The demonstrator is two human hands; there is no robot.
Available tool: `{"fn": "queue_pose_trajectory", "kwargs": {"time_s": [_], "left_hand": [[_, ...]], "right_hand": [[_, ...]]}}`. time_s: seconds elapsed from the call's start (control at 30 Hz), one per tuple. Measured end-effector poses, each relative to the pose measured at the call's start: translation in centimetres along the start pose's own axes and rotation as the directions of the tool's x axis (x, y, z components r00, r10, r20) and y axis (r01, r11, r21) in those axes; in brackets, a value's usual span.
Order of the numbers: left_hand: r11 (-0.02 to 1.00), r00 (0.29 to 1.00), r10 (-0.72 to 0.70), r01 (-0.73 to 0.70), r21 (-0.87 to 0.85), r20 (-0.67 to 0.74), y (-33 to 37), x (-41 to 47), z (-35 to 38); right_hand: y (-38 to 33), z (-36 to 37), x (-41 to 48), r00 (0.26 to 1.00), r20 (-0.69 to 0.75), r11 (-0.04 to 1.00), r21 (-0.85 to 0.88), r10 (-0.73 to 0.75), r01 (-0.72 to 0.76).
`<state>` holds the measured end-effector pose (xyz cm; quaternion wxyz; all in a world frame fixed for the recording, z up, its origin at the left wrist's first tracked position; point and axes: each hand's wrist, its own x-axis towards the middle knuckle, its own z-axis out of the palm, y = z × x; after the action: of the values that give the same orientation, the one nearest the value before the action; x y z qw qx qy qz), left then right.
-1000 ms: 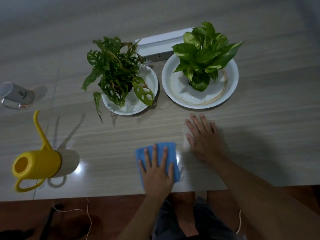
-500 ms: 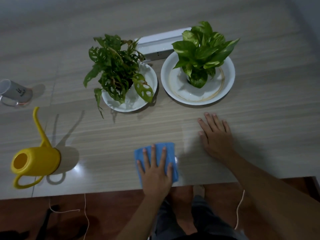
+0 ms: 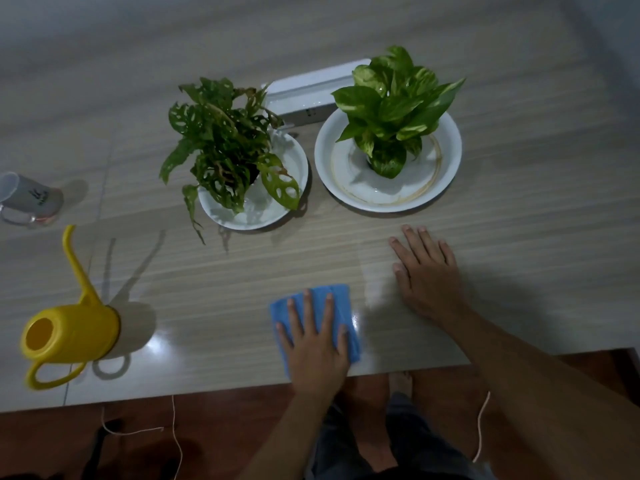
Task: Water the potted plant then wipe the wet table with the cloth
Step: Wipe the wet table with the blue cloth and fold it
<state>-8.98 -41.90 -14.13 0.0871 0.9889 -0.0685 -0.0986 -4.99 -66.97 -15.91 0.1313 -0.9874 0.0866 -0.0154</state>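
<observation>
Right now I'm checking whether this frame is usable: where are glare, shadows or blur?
Head view: dim overall; bright glare on the table beside the blue cloth and by the yellow watering can, which casts doubled shadows; the can and the mug at the left edge look soft and stretched.

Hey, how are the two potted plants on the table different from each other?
The left plant has dark, narrow leaves full of holes that droop past its plate; the right plant has broad, brighter green leaves with pale streaks and no holes, standing more upright. The right plant's plate looks wider and shows a brownish ring. Both sit on white plates, side by side.
</observation>
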Motion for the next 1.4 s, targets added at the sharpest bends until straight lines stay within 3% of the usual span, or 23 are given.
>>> {"fn": "queue_pose_trajectory", "kwargs": {"time_s": [0.07, 0.17, 0.3, 0.43, 0.57, 0.73, 0.8, 0.87, 0.97, 1.03, 1.1, 1.23, 1.3, 1.4], "left_hand": [[0.991, 0.991, 0.133, -0.133, -0.026, 0.008, 3.8, 0.0, 1.0], [0.977, 0.978, 0.209, -0.209, 0.028, 0.025, 5.8, 4.5, 0.7], [0.998, 0.998, 0.045, -0.044, 0.038, -0.032, 1.1, 8.4, -0.6], [0.997, 0.996, -0.069, 0.071, 0.040, -0.064, -0.8, 3.1, -0.2], [0.995, 0.995, 0.096, -0.096, 0.004, -0.002, 6.0, -2.2, 1.8], [0.974, 0.974, 0.221, -0.222, 0.033, 0.050, 10.0, 4.0, 1.4], [0.990, 0.988, 0.135, -0.138, 0.043, 0.069, 7.8, 7.1, 0.6], [1.000, 1.000, 0.004, -0.004, 0.024, 0.003, 4.4, 8.1, -0.2], [0.994, 0.994, -0.103, 0.105, 0.024, -0.041, 2.4, 4.3, -0.1], [0.996, 0.996, -0.084, 0.084, 0.013, -0.019, 4.8, 0.9, 0.6], [1.000, 1.000, 0.023, -0.023, -0.006, 0.013, 8.4, -0.7, 1.8], [0.981, 0.981, 0.193, -0.193, 0.023, 0.001, 11.8, 3.9, 2.0], [0.984, 0.986, 0.166, -0.167, 0.055, 0.017, 10.0, 7.8, 1.3], [0.999, 0.997, -0.027, 0.028, 0.023, -0.070, 5.4, 9.8, 0.4]], "right_hand": [[0.0, 0.1, 0.0, 1.000, 0.001, 1.000, -0.009, 0.000, 0.000], [0.4, 0.0, 0.1, 1.000, 0.012, 1.000, -0.009, -0.017, 0.017], [2.9, -0.9, 1.0, 1.000, -0.023, 0.999, -0.047, -0.019, 0.018], [5.4, -1.4, 1.8, 0.999, -0.031, 0.996, -0.085, 0.026, -0.028], [5.9, -1.4, 1.7, 0.999, -0.033, 0.996, -0.086, 0.027, -0.030], [6.0, -1.5, 1.8, 0.999, -0.034, 0.997, -0.072, 0.023, -0.025], [6.0, -1.5, 1.8, 0.999, -0.036, 0.998, -0.060, 0.023, -0.025], [6.1, -1.5, 1.9, 0.999, -0.041, 0.998, -0.050, 0.024, -0.027], [6.1, -1.5, 1.9, 0.999, -0.048, 1.000, -0.012, 0.025, -0.026], [6.2, -1.6, 2.0, 0.999, -0.044, 1.000, 0.001, 0.025, -0.025], [6.2, -1.6, 2.1, 0.999, -0.025, 0.999, 0.005, 0.035, -0.035], [6.2, -1.4, 2.2, 0.999, 0.013, 0.999, -0.008, 0.051, -0.051], [6.2, -1.4, 2.1, 0.998, 0.027, 0.998, -0.017, 0.055, -0.054], [6.1, -1.4, 2.2, 0.997, 0.027, 0.997, -0.012, 0.077, -0.077]]}}
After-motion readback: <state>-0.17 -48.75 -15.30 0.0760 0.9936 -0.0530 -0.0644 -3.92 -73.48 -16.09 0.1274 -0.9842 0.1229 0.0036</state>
